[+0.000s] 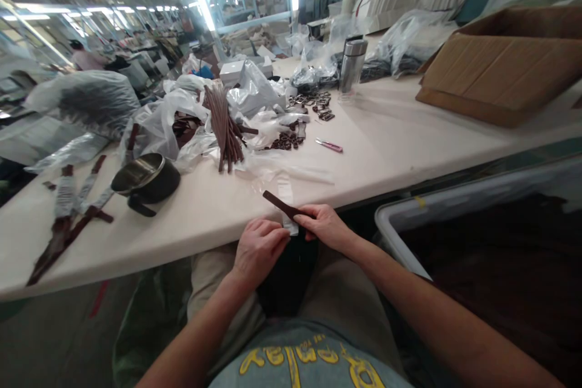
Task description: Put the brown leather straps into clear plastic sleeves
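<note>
Printed tee [304, 359] is being worn nearest cam. Dk-brown strap [278, 202] is being pinched at table [204, 212] edge by R hand [325, 225], prob. for control; L hand [259, 248] is being held fingers-curled beside white strip [291, 227], grip unclear.

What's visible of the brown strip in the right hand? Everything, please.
The brown strip is dark, flat and narrow, seemingly leather or similar. It slants, its free far end pointing forward-left over the table edge. The right hand pinches it between thumb and fingers, hiding the near end. It crosses above a pale, film-like strip; whether they touch is unclear.
</note>
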### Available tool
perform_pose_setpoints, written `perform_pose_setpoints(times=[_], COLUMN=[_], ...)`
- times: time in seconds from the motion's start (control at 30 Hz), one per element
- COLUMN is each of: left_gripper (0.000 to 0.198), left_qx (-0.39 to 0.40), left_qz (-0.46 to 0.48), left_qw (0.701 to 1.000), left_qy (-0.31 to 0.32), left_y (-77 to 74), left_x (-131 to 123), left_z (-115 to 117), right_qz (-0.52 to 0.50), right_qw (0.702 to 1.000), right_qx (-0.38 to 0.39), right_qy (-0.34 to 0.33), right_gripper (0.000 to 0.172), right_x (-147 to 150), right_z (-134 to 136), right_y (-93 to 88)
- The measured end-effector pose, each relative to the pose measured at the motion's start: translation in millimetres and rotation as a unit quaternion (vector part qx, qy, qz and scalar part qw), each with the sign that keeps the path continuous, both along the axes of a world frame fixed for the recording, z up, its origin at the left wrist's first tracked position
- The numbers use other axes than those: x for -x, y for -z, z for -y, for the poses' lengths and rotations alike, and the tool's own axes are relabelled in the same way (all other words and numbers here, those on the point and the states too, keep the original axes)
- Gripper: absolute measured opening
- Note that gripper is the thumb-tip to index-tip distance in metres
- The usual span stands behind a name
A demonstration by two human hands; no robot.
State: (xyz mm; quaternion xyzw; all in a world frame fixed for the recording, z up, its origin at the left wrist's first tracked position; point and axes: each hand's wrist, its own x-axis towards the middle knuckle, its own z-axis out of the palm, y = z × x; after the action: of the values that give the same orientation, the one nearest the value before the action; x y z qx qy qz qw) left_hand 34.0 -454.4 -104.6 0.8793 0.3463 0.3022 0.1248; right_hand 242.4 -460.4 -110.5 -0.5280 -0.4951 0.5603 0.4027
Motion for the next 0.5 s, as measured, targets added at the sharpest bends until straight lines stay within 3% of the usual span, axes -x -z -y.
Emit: perform_pose_setpoints(times=[0.1, 0.17, 0.23, 0.3, 0.37, 0.43, 0.5], left_gripper=[0.026, 0.034, 0.037, 0.038, 0.035, 0.035, 0.039], left_qx=[0.201, 0.363, 0.480, 0.526, 0.540, 0.561, 0.598], left_qz=[0.131, 0.210, 0.252, 0.264, 0.268, 0.280, 0.308], left_qw=[0.968, 0.903, 0.838, 0.808, 0.798, 0.778, 0.738], left_qy=[-0.079, -0.091, -0.060, -0.027, -0.018, -0.032, -0.059], left_y=[3.5, 4.1, 3.4, 2.6, 2.9, 4.2, 5.5], left_x=[0.8, -1.7, -7.8, -16.2, -25.2, -33.2, -39.9], left_z=[5.9, 8.2, 8.4, 6.9, 3.8, -0.4, -5.0], right_qz=[-0.010, -0.020, -0.029, -0.034, -0.032, -0.022, -0.012], right_qw=[0.999, 0.999, 0.999, 0.998, 0.999, 0.999, 0.998], right_qx=[-0.020, -0.022, -0.020, -0.022, -0.025, -0.033, -0.045], right_qy=[0.028, 0.041, 0.042, 0.038, 0.030, 0.029, 0.038], right_gripper=[0.034, 0.036, 0.037, 0.038, 0.038, 0.037, 0.037], right_x=[-3.4, -6.6, -8.4, -8.4, -7.7, -8.3, -11.9], right_z=[-0.7, 1.5, 3.8, 5.1, 4.9, 4.0, 4.8], right_y=[-1.6, -3.6, -5.5, -6.3, -6.1, -6.0, -8.1])
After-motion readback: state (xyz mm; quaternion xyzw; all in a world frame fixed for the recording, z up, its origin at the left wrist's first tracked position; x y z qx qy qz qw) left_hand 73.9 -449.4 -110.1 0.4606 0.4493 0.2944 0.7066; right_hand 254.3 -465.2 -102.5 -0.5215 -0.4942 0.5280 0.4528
